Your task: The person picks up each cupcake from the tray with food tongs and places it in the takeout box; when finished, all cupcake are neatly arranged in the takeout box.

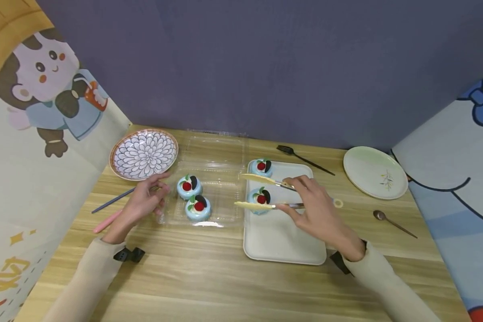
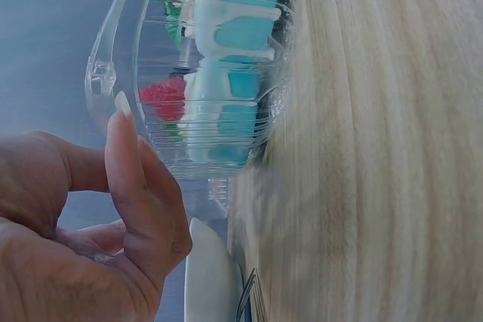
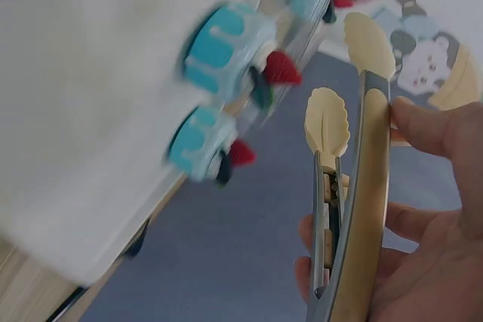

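My right hand (image 1: pixel 315 217) grips a pair of tongs (image 3: pixel 370 209) with cream-coloured tips, whose arms stand apart with nothing between them in the right wrist view. They are over a white rectangular tray (image 1: pixel 283 239). On the tray sit two small light-blue cakes (image 1: pixel 259 170) topped with a red berry, a dark round piece and green leaves. Two similar cakes (image 1: pixel 198 209) sit in a clear plastic box (image 1: pixel 225 203) with its lid raised at the back. By the box's left edge is my left hand (image 1: pixel 142 201), fingers loosely bent; its fingertip reaches the rim in the left wrist view.
A petal-patterned plate (image 1: pixel 145 154) stands at the back left, near a blue stick-like utensil (image 1: pixel 112 201) and a pink one (image 1: pixel 106 221). A black fork (image 1: pixel 306 159) lies behind the tray. Farther right are an oval plate (image 1: pixel 370 172) and a brown spoon (image 1: pixel 394 223). Walls bound the table.
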Demonstrator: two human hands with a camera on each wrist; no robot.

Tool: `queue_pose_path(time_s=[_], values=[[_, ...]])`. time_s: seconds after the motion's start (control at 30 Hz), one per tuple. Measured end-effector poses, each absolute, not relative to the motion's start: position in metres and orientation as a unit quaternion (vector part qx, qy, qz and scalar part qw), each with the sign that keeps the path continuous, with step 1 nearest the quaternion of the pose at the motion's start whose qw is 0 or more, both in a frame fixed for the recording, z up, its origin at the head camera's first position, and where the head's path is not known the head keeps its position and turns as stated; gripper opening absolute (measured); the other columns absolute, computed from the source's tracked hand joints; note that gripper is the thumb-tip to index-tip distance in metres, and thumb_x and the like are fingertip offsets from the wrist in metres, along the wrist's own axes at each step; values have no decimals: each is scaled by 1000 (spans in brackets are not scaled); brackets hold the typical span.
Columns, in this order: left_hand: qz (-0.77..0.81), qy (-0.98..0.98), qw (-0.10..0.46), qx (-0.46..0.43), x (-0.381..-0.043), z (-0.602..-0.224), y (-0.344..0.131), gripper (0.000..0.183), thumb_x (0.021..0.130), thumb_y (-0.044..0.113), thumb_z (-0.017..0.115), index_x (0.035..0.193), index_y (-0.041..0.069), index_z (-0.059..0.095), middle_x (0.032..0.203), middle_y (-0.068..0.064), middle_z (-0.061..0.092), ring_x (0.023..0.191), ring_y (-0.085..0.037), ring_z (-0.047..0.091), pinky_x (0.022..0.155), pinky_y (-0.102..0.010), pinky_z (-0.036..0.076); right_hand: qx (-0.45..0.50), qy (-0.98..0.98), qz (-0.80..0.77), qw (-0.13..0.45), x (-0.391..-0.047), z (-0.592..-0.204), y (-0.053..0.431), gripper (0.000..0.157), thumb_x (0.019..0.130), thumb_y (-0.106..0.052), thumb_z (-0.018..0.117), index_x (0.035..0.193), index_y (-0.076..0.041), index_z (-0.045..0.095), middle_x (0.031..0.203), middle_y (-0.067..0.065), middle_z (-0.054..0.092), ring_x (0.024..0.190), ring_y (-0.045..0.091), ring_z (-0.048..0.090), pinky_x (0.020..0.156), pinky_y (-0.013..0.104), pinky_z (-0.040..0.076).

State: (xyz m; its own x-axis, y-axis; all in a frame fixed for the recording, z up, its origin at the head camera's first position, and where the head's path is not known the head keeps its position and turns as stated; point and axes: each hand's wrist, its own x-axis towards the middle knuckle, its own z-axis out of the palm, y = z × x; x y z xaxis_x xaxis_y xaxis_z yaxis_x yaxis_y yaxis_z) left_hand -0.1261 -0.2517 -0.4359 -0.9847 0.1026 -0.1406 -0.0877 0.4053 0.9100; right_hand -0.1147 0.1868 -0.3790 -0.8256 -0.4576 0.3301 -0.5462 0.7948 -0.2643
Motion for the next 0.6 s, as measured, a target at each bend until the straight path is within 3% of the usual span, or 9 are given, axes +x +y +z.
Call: queue_pose_path(time_s=[0.27,0.6], values=[[546,834,80,9,-127,-433,-253,53,99,4,51,150,4,36,111,-29,54,59,-10,57,44,-36,61,209,-948,195,139,-99,-388,225,60,81,-39,79,129,-8,59,116,13,62,106,32,59,89,53,53],[552,829,85,8,-127,-437,-253,53,100,5,51,150,4,36,111,-28,53,59,-9,57,44,-35,60,194,-953,189,135,-85,-415,238,57,79,-38,81,122,-6,63,108,14,65,93,32,63,74,49,55]])
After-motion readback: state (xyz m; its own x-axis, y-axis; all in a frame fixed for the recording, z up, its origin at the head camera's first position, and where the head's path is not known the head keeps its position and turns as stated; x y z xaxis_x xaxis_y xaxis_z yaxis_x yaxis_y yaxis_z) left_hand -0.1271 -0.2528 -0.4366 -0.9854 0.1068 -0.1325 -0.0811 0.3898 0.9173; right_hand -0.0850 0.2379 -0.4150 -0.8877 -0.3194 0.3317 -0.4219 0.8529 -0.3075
